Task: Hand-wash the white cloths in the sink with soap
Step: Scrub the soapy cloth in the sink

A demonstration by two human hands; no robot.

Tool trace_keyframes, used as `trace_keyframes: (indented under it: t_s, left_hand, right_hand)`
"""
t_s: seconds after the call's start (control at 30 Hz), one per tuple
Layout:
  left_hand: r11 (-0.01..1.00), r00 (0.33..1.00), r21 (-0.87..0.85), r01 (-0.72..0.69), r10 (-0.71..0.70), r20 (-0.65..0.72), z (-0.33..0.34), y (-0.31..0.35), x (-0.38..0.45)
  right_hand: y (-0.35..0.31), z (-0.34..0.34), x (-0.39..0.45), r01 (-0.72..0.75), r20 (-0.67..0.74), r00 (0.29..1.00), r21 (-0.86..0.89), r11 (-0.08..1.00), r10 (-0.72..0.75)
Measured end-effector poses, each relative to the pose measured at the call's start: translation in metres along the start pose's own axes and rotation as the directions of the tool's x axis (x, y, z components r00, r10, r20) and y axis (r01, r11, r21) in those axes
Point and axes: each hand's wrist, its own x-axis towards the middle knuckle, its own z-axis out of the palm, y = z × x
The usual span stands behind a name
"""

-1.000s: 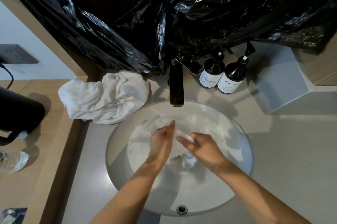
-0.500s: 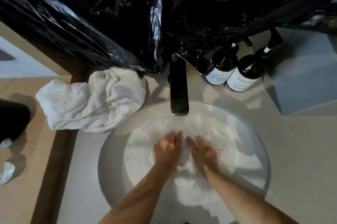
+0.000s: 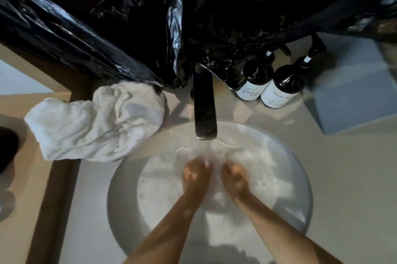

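From the head view, a round white sink point(image 3: 120, 195) sits in a pale counter point(image 3: 343, 177), filled with sudsy water point(image 3: 163, 182). Both hands are down in the suds in the middle of the basin, close beside each other. The left hand point(image 3: 196, 177) has its fingers curled downward into the foam, and the right hand point(image 3: 235, 180) is curled the same way just to its right. A white cloth point(image 3: 217, 196) shows as a pale, blurred mass between and under the two hands; motion blur and foam hide the fingertips, so I cannot tell whether either grip is pinching the cloth or just pressing on it.

A dark faucet point(image 3: 205, 109) reaches out over the far rim of the sink, with water running from its spout toward the hands. On the counter to the far left of the sink lies a second white cloth point(image 3: 96, 121), crumpled in a heap, its near edge close to the sink's rim. Two dark pump bottles point(image 3: 281, 83) with white labels stand side by side to the right of the faucet. Black plastic sheeting point(image 3: 129, 16) covers the far side of the scene.
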Motion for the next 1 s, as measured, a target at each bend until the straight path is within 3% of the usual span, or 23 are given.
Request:
trace_keyframes:
  t_s: [0.1,0.17,0.23,0.3,0.37,0.43,0.5,0.6,0.73,0.83,1.0]
  left_hand:
    - [0.982,0.983,0.108,-0.156,0.165,-0.078,0.013,0.022,-0.039]
    - [0.981,0.981,0.093,-0.167,0.175,-0.084,0.021,0.044,-0.066]
    - [0.998,0.982,0.018,-0.064,0.066,-0.178,0.022,0.064,-0.073]
    - [1.000,0.969,-0.030,-0.005,-0.003,-0.249,0.014,0.076,-0.073]
    - [0.997,0.973,-0.051,-0.053,0.041,-0.225,0.012,0.083,-0.089]
    - [0.982,0.969,-0.046,-0.182,0.171,-0.179,0.014,0.086,-0.102]
    - [0.983,0.965,-0.070,-0.169,0.150,-0.217,0.008,0.097,-0.100]
    - [0.984,0.961,-0.170,-0.050,0.001,-0.276,-0.011,0.106,-0.094]
    - [0.981,0.968,-0.146,-0.131,0.095,-0.231,-0.001,0.102,-0.120]
    - [0.977,0.952,-0.209,-0.050,-0.016,-0.306,-0.018,0.111,-0.106]
    - [0.990,0.960,-0.063,-0.126,0.106,-0.259,-0.016,0.101,-0.123]
  right_hand:
    - [-0.031,-0.010,-0.019,0.095,-0.037,0.995,0.259,0.961,-0.088]
    - [-0.050,-0.008,-0.040,0.127,-0.087,0.991,0.293,0.948,-0.106]
    - [-0.057,-0.002,-0.058,0.143,-0.151,0.982,0.232,0.962,-0.110]
    - [-0.065,0.001,-0.073,0.160,-0.126,0.982,0.150,0.976,-0.141]
    - [-0.078,-0.006,-0.073,0.117,-0.100,0.990,0.178,0.977,-0.100]
    - [-0.100,-0.016,-0.068,0.086,-0.100,0.993,0.269,0.959,-0.061]
    - [-0.114,-0.012,-0.072,0.108,-0.091,0.992,0.180,0.978,-0.093]
    - [-0.114,-0.001,-0.087,0.172,-0.024,0.985,-0.023,0.985,-0.173]
    - [-0.121,-0.011,-0.077,0.165,-0.080,0.984,0.087,0.982,-0.159]
    - [-0.117,0.011,-0.089,0.215,-0.023,0.976,-0.011,0.976,-0.216]
    - [-0.124,0.001,-0.082,0.184,-0.036,0.983,0.101,0.978,-0.181]
